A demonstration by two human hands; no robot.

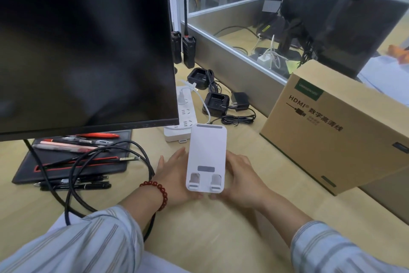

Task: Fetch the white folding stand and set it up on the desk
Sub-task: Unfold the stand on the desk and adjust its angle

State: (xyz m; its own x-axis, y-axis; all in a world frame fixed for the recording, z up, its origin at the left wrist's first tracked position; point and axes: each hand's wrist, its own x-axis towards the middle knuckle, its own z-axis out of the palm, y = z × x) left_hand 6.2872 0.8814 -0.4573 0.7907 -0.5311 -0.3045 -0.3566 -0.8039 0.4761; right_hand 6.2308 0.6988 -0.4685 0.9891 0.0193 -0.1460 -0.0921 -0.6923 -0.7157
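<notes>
The white folding stand [207,157] is a flat white panel with grey pads and two small hooks at its near end. It is held tilted above the wooden desk [212,228], in front of me at the centre. My left hand [174,177], with a red bead bracelet on the wrist, grips its left edge and underside. My right hand [243,182] grips its right edge. The part behind the panel is hidden.
A large black monitor [84,47] fills the left. Its base [73,162] carries several pens, with a black cable [106,175] looping beside it. A white power strip [183,117], two charger cradles [215,104] and radios [188,51] lie behind. A cardboard box [340,126] stands right.
</notes>
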